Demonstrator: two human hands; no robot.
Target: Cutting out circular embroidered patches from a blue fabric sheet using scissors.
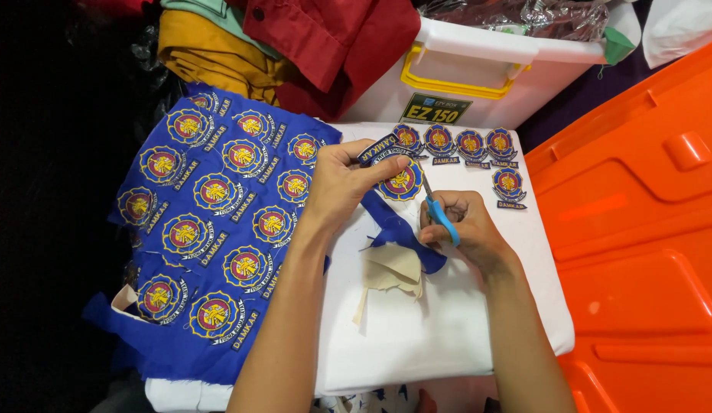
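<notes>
My left hand (342, 181) pinches a round embroidered patch (402, 183) with a blue border, still joined to a strip of blue cloth (398, 229) that hangs down from it. My right hand (459, 229) holds small scissors with blue handles (440, 216), their blades at the patch's lower right edge. Beige backing scraps (393, 271) lie on the white surface (448, 329) just under both hands.
A blue cloth sheet of several uncut patches (211, 229) drapes over the left. Several cut patches (471, 145) lie in a row behind my hands. A white lidded box with yellow latch (478, 76) stands behind; an orange plastic lid (646, 229) fills the right. Folded clothes (295, 46) are piled at the back.
</notes>
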